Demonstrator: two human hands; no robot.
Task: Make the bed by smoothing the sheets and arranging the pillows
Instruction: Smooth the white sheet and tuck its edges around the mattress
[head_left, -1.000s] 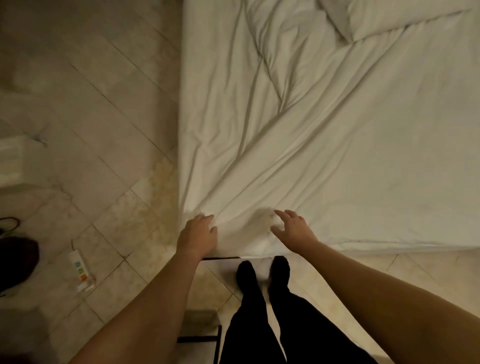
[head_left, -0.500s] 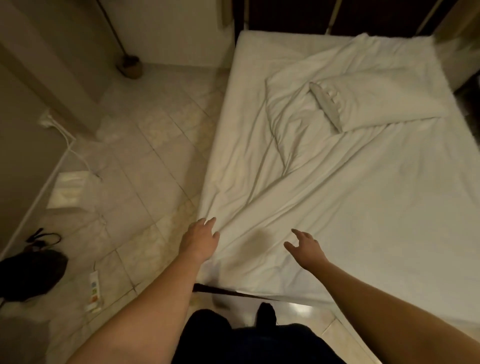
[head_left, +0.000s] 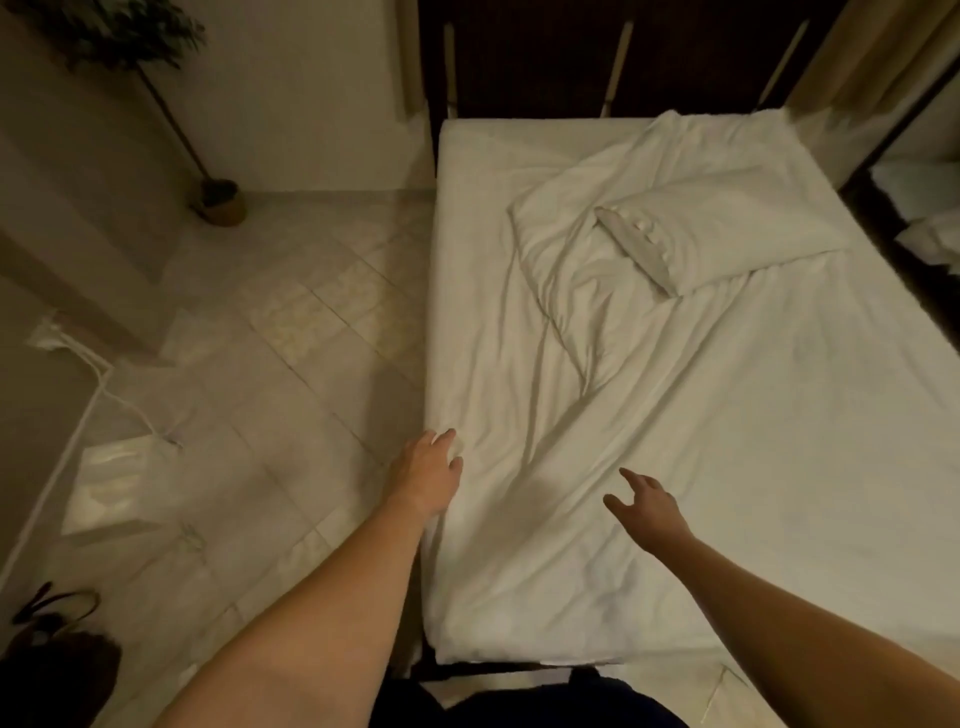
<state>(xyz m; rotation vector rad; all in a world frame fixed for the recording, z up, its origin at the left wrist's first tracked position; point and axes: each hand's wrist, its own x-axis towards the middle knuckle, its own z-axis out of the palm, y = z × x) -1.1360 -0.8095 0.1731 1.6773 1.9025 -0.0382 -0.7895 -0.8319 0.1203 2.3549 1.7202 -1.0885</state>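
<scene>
head view: the sheet (head_left: 753, 467) covers the bed (head_left: 467, 150) in front of me, with long creases (head_left: 566, 410) running from the near left corner up to a bunched fold beside the pillow (head_left: 727, 244), which lies askew toward the head end. my left hand (head_left: 426, 475) is at the sheet's left edge, fingers bent onto the cloth; i cannot tell whether they pinch it. my right hand (head_left: 649, 506) hovers just above the sheet, fingers spread and relaxed, holding nothing. to do this well, i judge the left hand should pin the edge while the right lays flat and sweeps along the creases toward the pillow, not across them. against half a second ago, the view has tilted up, showing more headboard and the potted plant (head_left: 218, 200), and both hands sit farther from the foot corner.
</scene>
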